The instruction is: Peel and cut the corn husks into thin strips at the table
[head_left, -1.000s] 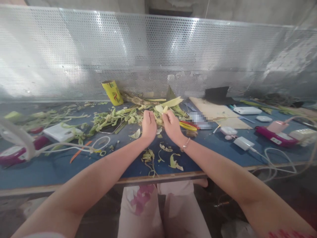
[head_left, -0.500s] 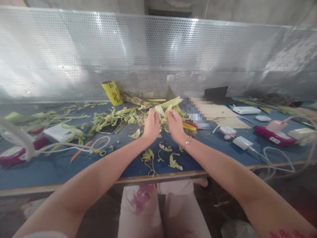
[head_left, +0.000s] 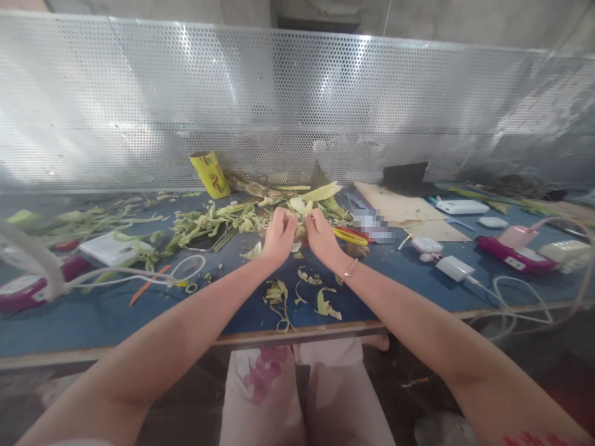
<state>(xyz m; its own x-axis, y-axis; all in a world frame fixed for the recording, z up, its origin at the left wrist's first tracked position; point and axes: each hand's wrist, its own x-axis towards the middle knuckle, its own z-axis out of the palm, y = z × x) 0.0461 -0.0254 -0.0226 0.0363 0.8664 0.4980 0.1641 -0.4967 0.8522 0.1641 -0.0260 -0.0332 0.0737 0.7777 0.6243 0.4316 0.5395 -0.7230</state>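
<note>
My left hand (head_left: pixel 277 234) and my right hand (head_left: pixel 320 234) are held close together over the blue table (head_left: pixel 93 316), both with fingers curled in a pinch on a pale green leaf piece (head_left: pixel 301 207) between them. Behind the hands lies a heap of green leaves and stalks (head_left: pixel 218 220). Small curled leaf scraps (head_left: pixel 325 303) lie on the table just below my wrists. A thin bracelet sits on my right wrist.
A yellow roll (head_left: pixel 210 174) leans at the perforated metal wall (head_left: pixel 279 105). White cables (head_left: pixel 139 272) and a white box (head_left: pixel 109 248) lie left. On the right are cardboard (head_left: pixel 400 207), a white charger (head_left: pixel 455 267), a pink device (head_left: pixel 515 251), yellow-red tools (head_left: pixel 351 235).
Both hands have dropped slightly toward the table and stayed together on the leaf piece; earlier they were raised a little higher with the leaf tips showing above the fingers.
</note>
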